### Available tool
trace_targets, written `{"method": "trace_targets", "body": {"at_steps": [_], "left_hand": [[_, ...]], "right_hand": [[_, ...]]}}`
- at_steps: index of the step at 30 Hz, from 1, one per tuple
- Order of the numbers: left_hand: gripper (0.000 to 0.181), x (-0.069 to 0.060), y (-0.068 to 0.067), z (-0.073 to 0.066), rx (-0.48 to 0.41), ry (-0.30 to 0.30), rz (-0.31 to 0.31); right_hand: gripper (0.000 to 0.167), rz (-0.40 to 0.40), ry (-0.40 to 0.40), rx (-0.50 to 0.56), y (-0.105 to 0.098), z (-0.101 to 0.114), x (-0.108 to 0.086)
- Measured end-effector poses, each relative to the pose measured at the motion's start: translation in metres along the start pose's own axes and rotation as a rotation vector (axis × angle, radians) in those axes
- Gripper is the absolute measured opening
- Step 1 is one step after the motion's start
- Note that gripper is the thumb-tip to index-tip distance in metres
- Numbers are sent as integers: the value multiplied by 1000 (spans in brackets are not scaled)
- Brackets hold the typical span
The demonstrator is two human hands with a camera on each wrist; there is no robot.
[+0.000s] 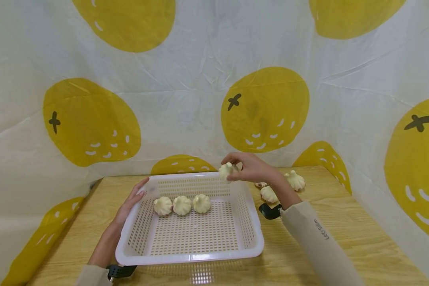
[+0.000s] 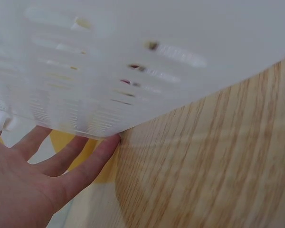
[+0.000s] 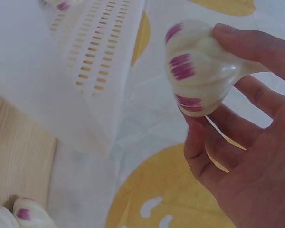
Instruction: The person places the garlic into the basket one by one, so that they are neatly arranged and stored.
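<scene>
In the head view my right hand (image 1: 252, 167) holds a white garlic bulb (image 1: 226, 172) above the far right corner of a white plastic basket (image 1: 189, 258). The right wrist view shows the purple-streaked bulb (image 3: 199, 69) pinched between thumb and fingers of my right hand (image 3: 256, 137). My left hand (image 1: 126, 206) rests against the basket's left side, near the rim. Seen from its wrist, the left hand (image 2: 47, 175) has fairly straight, spread fingers touching the outer wall (image 2: 180, 28). Three garlic bulbs (image 1: 182, 205) sit in a row inside the basket, towards the back left.
Several more garlic bulbs (image 1: 294, 180) lie on the wooden table (image 1: 307, 238) right of the basket, partly hidden by my right forearm. A white cloth (image 1: 186, 119) with yellow fruit prints hangs behind the table and along its sides.
</scene>
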State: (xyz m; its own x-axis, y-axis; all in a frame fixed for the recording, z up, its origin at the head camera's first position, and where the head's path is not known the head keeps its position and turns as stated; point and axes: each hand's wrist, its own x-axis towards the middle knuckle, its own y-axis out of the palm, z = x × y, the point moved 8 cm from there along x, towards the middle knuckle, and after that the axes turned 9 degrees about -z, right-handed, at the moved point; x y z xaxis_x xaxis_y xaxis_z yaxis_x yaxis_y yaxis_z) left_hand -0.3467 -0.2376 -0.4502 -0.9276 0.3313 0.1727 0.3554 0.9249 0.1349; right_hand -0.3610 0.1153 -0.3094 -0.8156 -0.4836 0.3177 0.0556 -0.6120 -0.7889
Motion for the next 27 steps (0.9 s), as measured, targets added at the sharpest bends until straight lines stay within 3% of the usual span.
{"method": "trace_targets", "body": {"at_steps": [4, 11, 18, 27], "left_hand": [[55, 0, 0, 0, 5, -4, -9], [55, 1, 1, 1, 16, -17, -26], [56, 2, -1, 3, 41, -36, -54], [57, 1, -2, 5, 52, -52, -77]], "right_hand": [[42, 52, 3, -15, 10, 0, 9], [48, 217, 78, 16, 32, -3, 15], [50, 328, 127, -47, 48, -6, 22], [40, 458, 278, -17, 68, -19, 25]]}}
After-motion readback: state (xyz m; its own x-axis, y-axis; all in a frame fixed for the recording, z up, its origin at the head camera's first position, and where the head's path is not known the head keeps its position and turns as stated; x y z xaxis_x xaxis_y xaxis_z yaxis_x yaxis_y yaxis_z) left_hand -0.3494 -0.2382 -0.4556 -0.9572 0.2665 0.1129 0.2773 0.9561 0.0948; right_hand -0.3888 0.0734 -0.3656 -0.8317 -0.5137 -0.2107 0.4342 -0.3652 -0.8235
